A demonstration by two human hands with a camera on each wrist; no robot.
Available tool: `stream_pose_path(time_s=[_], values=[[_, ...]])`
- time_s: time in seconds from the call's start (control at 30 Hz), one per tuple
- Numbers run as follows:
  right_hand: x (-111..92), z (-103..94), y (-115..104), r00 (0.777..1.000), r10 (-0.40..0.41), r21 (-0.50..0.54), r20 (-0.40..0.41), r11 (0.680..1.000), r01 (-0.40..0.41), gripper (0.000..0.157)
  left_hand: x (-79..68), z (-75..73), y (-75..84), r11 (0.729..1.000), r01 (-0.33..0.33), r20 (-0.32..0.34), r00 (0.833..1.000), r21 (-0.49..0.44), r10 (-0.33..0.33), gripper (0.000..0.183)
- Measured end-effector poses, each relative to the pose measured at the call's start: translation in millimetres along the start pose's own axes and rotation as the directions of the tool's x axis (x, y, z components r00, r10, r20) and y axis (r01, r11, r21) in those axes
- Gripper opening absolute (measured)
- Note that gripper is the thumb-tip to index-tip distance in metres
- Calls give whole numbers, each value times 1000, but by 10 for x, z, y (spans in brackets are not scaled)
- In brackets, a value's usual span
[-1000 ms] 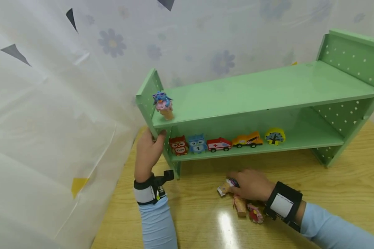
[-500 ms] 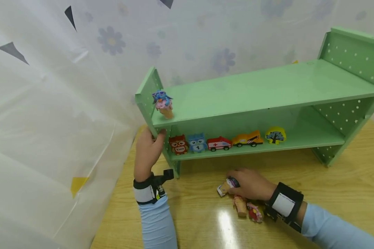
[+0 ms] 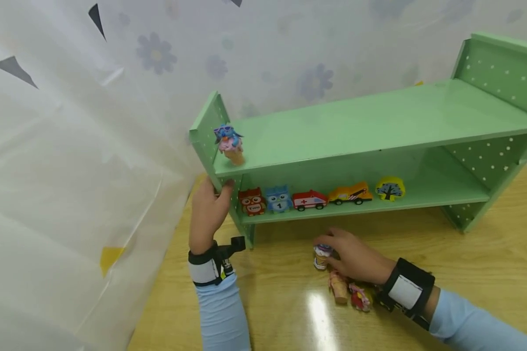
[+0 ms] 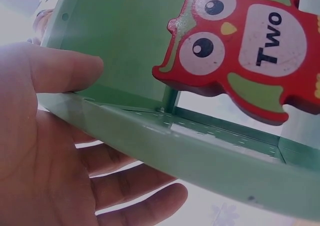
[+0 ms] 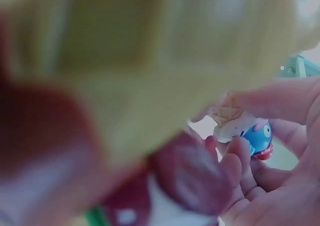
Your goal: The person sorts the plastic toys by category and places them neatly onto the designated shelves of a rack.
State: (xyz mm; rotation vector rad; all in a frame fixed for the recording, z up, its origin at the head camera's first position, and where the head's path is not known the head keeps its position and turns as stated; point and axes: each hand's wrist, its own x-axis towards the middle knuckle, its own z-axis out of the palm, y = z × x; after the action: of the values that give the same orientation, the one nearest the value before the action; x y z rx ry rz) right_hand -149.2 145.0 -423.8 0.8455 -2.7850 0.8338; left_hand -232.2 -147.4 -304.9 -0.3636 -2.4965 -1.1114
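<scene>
My left hand (image 3: 211, 209) holds the left side panel of a green two-tier shelf (image 3: 377, 122). In the left wrist view the thumb lies on one face of the panel and the fingers behind it. Over the wooden table, in front of the shelf, my right hand (image 3: 355, 256) pinches a small ice-cream-cone figurine (image 3: 321, 257) between thumb and fingers. The right wrist view shows its waffle cone and a blue character (image 5: 260, 137) on it. Beside that hand lie a cone figurine (image 3: 338, 287) and a pink-and-red figurine (image 3: 360, 298).
A blue-topped ice-cream figurine (image 3: 230, 144) stands at the upper shelf's left end. On the lower shelf stand a red owl (image 3: 252, 201), blue owl (image 3: 278, 199), ambulance (image 3: 309, 200), orange tow truck (image 3: 350, 194) and yellow tree (image 3: 390, 188). Blurred close things fill much of the right wrist view.
My right hand has tipped the cone figurine from lying to more upright. My left hand keeps its hold on the shelf; the head view has shifted slightly.
</scene>
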Motion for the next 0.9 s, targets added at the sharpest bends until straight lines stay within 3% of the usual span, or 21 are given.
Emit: stream_pose_path(time_s=[0.4,0.67,0.8,0.9], values=[[-20,0,-40,998,-53,-103,-33,994,49,32,6,14,8,1000,-7,8,1000,-16,7,34],[-18,-38,-57,996,-92,-10,11,996,92,32,4,14,-18,1000,-16,-2,1000,-15,16,32],[20,-85,-116,987,-156,-3,-25,988,156,34,3,15,-27,1000,-25,-3,1000,-13,25,29],[78,-180,-226,965,-246,-16,-89,969,245,36,9,14,-30,1000,-25,-2,1000,-16,25,29]])
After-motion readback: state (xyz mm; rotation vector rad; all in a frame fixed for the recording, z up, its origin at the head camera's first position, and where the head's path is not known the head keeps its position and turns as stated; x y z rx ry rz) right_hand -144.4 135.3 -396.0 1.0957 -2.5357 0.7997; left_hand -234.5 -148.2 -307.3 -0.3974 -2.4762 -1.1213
